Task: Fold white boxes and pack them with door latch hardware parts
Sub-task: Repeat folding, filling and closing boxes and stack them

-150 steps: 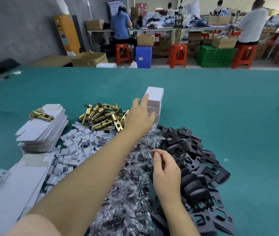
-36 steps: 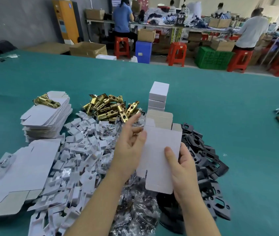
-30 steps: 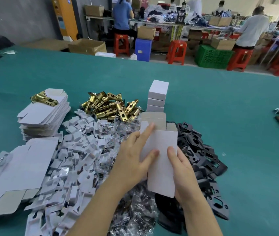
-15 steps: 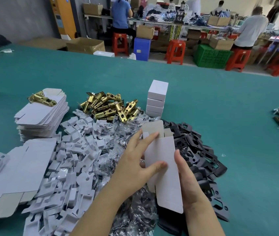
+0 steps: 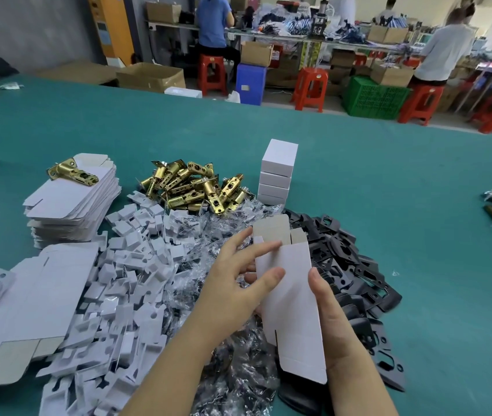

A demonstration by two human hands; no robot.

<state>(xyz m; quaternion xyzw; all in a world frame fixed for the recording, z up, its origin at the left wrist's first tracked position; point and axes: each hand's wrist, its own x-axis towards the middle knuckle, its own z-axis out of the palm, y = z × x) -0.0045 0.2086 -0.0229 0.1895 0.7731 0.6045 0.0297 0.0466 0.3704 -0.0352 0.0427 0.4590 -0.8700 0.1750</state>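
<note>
Flat white box blank (image 5: 291,298) held between both our hands, over the bagged parts and black plates (image 5: 356,265).

Long axis runs away from us, open flaps far. Left hand (image 5: 235,283) pinches its left edge; right hand (image 5: 333,322) cradles the right edge. Squeezing inward should pop it square.

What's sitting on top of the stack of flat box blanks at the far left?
One brass latch bolt lies across the top blank of the stack of flat box blanks, near its far end. Nothing else shows on top. Whatever is under the stack is covered.
</note>
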